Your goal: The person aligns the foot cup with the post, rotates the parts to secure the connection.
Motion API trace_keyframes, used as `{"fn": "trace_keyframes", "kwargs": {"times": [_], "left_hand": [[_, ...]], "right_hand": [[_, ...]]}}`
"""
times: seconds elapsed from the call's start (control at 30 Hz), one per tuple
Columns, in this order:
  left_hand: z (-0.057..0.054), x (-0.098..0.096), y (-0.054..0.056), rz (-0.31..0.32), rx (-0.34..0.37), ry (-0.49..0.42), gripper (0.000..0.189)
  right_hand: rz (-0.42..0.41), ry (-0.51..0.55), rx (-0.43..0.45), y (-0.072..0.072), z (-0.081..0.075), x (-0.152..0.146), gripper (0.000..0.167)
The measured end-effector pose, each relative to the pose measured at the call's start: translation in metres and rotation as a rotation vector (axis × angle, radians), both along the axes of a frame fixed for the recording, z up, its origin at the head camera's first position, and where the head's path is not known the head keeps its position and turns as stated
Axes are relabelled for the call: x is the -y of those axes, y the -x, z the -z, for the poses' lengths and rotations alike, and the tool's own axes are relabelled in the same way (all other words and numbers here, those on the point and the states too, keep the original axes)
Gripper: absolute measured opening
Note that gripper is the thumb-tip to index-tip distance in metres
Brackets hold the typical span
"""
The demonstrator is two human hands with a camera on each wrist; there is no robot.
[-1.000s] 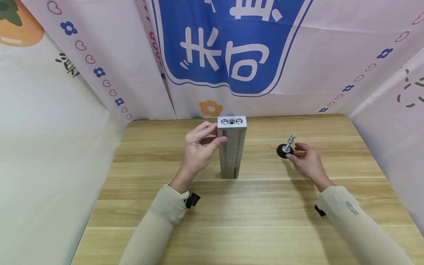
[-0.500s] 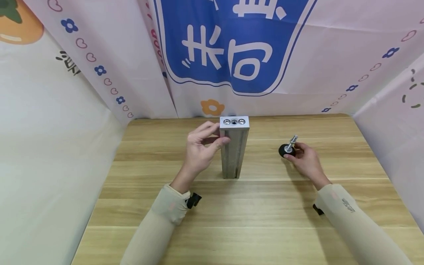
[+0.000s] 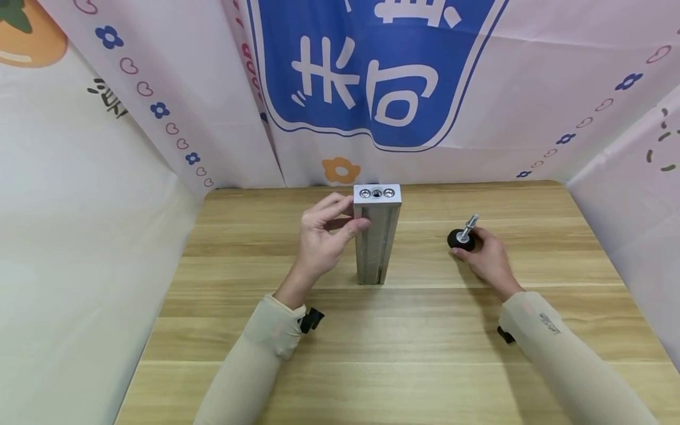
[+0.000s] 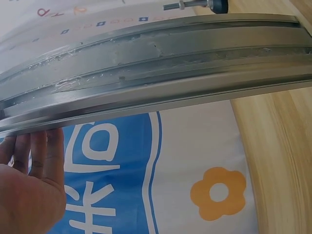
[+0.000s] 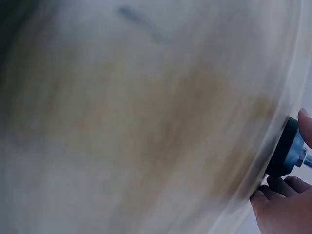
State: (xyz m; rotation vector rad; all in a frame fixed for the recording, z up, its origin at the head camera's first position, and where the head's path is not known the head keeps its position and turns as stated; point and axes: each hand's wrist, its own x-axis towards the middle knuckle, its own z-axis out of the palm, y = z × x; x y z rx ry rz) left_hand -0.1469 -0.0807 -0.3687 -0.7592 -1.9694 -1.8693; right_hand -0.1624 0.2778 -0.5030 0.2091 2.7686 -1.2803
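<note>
An aluminium profile [image 3: 376,248] stands upright on the wooden table, its end plate [image 3: 377,193] on top bearing two screws and a middle hole. My left hand [image 3: 320,242] grips it near the top, thumb on the front and fingers at the left side and behind. In the left wrist view the profile [image 4: 156,56] crosses above the left hand [image 4: 34,190]. To the right is a levelling foot [image 3: 460,239] with a black round base and a threaded stud pointing up. My right hand [image 3: 490,260] holds its base between thumb and fingers, also seen with the foot [image 5: 282,148] in the right wrist view.
The wooden table [image 3: 404,342] ends against a printed cloth backdrop [image 3: 499,118] behind the profile. Plain cloth walls [image 3: 79,195] rise at both sides. The right wrist view is mostly blurred table surface.
My right hand has closed in around the levelling foot's base, its thumb and fingers now further round it. The left hand keeps its grip on the profile. The head view has shifted slightly.
</note>
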Motion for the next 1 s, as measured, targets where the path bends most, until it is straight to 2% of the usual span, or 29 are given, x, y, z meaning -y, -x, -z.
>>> {"fn": "trace_keyframes", "kwargs": {"times": [0.2, 0.4, 0.7, 1.0], "left_hand": [[0.000, 0.000, 0.000, 0.000, 0.011, 0.011, 0.037], [-0.001, -0.001, 0.000, 0.002, 0.008, 0.004, 0.038], [-0.002, 0.002, 0.000, 0.011, 0.027, 0.012, 0.039], [0.000, 0.004, 0.000, 0.036, 0.014, 0.022, 0.039]], "right_hand": [[0.000, -0.034, -0.002, 0.002, 0.002, 0.001, 0.087], [-0.012, -0.084, -0.022, 0.005, 0.006, 0.002, 0.081], [0.033, -0.064, -0.033, 0.007, 0.010, 0.007, 0.075], [0.066, -0.067, -0.053, 0.004, 0.011, 0.012, 0.070]]}}
